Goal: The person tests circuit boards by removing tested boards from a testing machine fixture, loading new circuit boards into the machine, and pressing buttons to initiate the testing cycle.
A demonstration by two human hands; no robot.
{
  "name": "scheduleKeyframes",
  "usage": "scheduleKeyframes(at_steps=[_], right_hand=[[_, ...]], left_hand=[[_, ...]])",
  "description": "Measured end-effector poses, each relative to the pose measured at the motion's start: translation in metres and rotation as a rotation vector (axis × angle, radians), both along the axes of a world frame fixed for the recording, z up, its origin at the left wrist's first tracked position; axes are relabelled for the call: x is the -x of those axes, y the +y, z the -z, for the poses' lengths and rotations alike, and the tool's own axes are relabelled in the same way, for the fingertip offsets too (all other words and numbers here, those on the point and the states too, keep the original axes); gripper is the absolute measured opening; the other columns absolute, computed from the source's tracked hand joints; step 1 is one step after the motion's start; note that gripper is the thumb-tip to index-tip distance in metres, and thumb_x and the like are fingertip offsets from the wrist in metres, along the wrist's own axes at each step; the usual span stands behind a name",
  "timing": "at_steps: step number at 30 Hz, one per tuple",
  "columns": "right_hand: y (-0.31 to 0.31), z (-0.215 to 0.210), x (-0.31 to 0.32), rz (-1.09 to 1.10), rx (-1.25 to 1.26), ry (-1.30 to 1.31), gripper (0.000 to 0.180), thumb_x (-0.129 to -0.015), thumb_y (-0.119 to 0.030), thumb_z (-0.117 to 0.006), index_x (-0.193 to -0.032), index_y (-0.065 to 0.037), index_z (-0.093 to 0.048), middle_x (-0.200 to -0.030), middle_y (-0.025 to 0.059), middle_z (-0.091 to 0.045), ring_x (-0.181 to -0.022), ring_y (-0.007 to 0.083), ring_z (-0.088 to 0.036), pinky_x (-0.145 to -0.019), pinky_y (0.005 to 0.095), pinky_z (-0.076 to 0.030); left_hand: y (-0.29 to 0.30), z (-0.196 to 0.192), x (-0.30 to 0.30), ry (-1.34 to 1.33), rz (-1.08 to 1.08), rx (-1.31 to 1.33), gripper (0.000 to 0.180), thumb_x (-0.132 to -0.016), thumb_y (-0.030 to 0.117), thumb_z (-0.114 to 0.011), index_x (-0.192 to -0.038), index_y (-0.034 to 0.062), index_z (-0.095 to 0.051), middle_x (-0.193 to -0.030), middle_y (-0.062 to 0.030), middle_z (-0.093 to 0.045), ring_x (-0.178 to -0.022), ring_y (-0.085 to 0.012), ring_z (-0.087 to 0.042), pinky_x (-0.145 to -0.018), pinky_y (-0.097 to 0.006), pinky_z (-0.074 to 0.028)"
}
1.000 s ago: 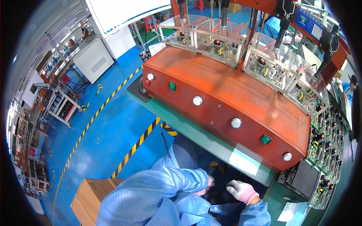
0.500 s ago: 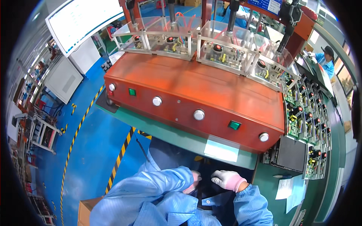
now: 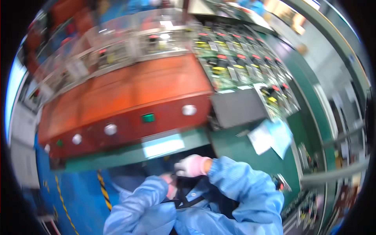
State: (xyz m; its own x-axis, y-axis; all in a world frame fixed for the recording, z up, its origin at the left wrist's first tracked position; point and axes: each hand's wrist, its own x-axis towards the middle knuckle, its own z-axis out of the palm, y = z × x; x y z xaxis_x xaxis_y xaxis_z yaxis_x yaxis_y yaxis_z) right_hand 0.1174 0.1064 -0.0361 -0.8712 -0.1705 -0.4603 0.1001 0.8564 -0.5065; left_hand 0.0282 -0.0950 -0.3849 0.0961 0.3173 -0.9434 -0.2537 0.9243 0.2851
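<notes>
Looking down past two light-blue sleeves, both hands meet close to the body, just under the edge of the green bench [image 3: 250, 147]. Frame is motion-blurred; fine detail is poor.

Right hand [image 3: 192, 165]: pale pink glove, fingers curled inward, apparently pinching at something dark near the chest. What it grips cannot be made out. Left hand [image 3: 169, 187]: mostly hidden behind its own forearm, only a sliver of pink glove showing; cannot tell whether it is open or closed. A dark strap [image 3: 184, 200] runs down the front of the coat between the two wrists, touching or just beside both hands. The hands sit tucked in, likely because whatever they work on hangs on the body, not on the bench.

Beyond the hands: white label plate [image 3: 162, 145] on the bench lip. Loose paper sheets [image 3: 270, 135] lie to the right on the green top.

Further: long orange-red machine housing [image 3: 129, 98] with round silver buttons [image 3: 189, 110] and a green square button [image 3: 147, 117] along its front face, placed within a standing reach. Clear guards [image 3: 117, 47] above it. Right of it, rows of circuit boards [image 3: 243, 66] in a rack.

Left, blue floor [image 3: 74, 192] with yellow-black hazard tape [image 3: 102, 188].
</notes>
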Motion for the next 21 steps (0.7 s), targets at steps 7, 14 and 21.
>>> scheduleKeyframes(at_steps=[7, 14, 21], right_hand=[[0.011, 0.006, -0.013, 0.085, -0.058, -0.093, 0.038, -0.097, -0.041, -0.054, -0.115, -0.011, -0.067, -0.104, 0.0129, -0.074, -0.094, 0.0399, -0.068, -0.082, 0.0489, -0.054], [0.009, 0.003, -0.007, 0.056, -0.028, -0.107, 0.037, -0.096, -0.04, -0.055, -0.116, -0.012, -0.068, -0.104, 0.0109, -0.075, -0.095, 0.0383, -0.069, -0.084, 0.048, -0.054], [0.006, 0.004, -0.004, 0.059, -0.029, -0.107, 0.035, -0.097, -0.042, -0.055, -0.112, -0.013, -0.068, -0.101, 0.0102, -0.075, -0.093, 0.0389, -0.068, -0.084, 0.048, -0.054]], left_hand=[[0.046, -0.158, 0.005, 0.494, 0.716, -0.303, 0.047, -0.1, 0.041, -0.046, -0.127, 0.0087, -0.068, -0.129, -0.0157, -0.068, -0.113, -0.0344, -0.064, -0.094, -0.041, -0.05], [0.043, -0.175, 0.001, 0.523, 0.678, -0.226, 0.046, -0.098, 0.037, -0.047, -0.126, 0.0079, -0.068, -0.127, -0.0163, -0.069, -0.113, -0.0377, -0.065, -0.094, -0.042, -0.05], [0.04, -0.175, 0.006, 0.557, 0.641, -0.209, 0.047, -0.094, 0.037, -0.051, -0.126, 0.0072, -0.068, -0.127, -0.0168, -0.069, -0.112, -0.0386, -0.065, -0.094, -0.042, -0.05]])
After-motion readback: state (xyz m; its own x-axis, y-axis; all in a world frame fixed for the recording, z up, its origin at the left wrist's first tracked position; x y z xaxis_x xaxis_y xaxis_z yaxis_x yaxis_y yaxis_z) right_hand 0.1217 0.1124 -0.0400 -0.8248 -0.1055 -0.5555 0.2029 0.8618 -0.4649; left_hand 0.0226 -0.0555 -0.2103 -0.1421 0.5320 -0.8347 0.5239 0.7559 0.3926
